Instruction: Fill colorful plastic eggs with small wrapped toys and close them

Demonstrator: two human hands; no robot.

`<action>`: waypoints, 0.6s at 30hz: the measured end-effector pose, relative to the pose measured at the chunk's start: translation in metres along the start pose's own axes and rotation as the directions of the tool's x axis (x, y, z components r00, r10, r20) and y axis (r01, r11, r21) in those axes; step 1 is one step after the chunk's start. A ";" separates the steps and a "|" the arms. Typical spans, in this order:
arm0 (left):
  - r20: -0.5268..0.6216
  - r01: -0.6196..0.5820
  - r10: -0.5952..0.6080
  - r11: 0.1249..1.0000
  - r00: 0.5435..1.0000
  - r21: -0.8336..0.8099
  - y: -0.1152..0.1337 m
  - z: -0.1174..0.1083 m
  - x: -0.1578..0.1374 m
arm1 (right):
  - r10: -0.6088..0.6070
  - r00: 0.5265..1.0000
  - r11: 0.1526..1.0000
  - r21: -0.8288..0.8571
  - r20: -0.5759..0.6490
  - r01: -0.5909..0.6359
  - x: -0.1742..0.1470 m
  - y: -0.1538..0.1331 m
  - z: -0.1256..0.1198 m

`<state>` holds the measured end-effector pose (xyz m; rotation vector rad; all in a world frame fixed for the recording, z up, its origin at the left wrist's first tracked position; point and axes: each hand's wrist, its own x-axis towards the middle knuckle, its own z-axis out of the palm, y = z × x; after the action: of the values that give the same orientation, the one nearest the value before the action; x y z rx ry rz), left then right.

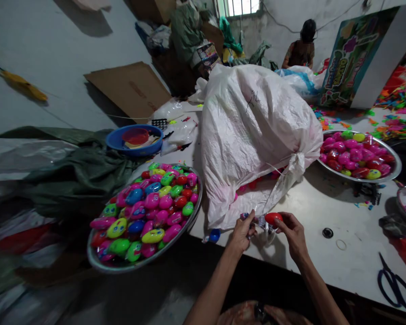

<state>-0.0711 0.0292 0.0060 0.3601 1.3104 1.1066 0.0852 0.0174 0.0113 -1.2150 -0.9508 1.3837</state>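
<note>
My right hand (pixel 292 232) pinches a red plastic egg (pixel 272 219) between thumb and fingertips, over the front edge of the white table. Close beside it, my left hand (pixel 242 233) is closed on a small printed strip with a purple and white pattern (pixel 262 222). The strip partly passes behind the egg, and a pale loop hangs below. Left of my left hand, a blue egg (pixel 214 235) lies at the table edge. Just beyond both hands sits a large white woven sack (pixel 257 122), with pink and red pieces showing at its opening.
A metal basin (pixel 96 261) heaped with coloured eggs stands left; another egg-filled basin (pixel 395 168) is at right. Scissors (pixel 395 286), a black ring (pixel 327 233) and a rubber band (pixel 341 244) lie right. Behind are a blue tub (pixel 135 151), a printed box (pixel 355 58) and a person (pixel 299 52).
</note>
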 end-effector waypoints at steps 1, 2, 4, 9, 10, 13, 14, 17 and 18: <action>0.007 0.007 -0.007 1.000 1.000 -0.002 0.000 0.001 0.000 | -0.013 1.000 1.000 -0.020 -0.002 0.012 -0.001 -0.002 0.000; 0.014 0.002 -0.002 1.000 1.000 0.003 0.000 0.002 0.000 | -0.029 1.000 0.998 -0.047 -0.006 0.029 -0.002 -0.004 0.000; 0.005 -0.041 0.040 0.998 0.999 0.039 -0.003 0.005 0.000 | -0.056 0.998 0.992 -0.112 -0.003 0.055 -0.005 -0.008 0.000; -0.109 -0.191 0.210 0.968 0.972 0.160 -0.012 0.015 0.002 | -0.070 0.997 0.970 -0.233 0.021 0.073 -0.011 -0.011 0.001; -0.117 -0.207 0.227 0.965 0.967 0.162 -0.013 0.017 0.002 | -0.091 0.996 0.962 -0.260 -0.014 0.084 -0.011 -0.010 0.000; -0.094 -0.209 0.227 0.962 0.969 0.173 -0.013 0.019 0.002 | -0.111 0.990 0.957 -0.280 -0.090 0.082 -0.011 -0.008 -0.002; -0.083 -0.206 0.224 0.960 0.971 0.189 -0.013 0.019 0.002 | -0.100 0.991 0.962 -0.263 -0.091 0.073 -0.011 -0.007 -0.003; -0.074 -0.208 0.231 0.949 0.970 0.236 -0.011 0.018 0.001 | -0.082 0.995 0.971 -0.231 -0.055 0.068 -0.014 -0.008 -0.005; -0.080 -0.207 0.232 0.948 0.969 0.243 -0.011 0.018 0.001 | -0.085 0.996 0.969 -0.237 -0.035 0.074 -0.016 -0.009 -0.005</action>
<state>-0.0500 0.0313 0.0023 0.6417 1.5293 1.1723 0.0913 0.0033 0.0224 -1.3625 -1.1440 1.2002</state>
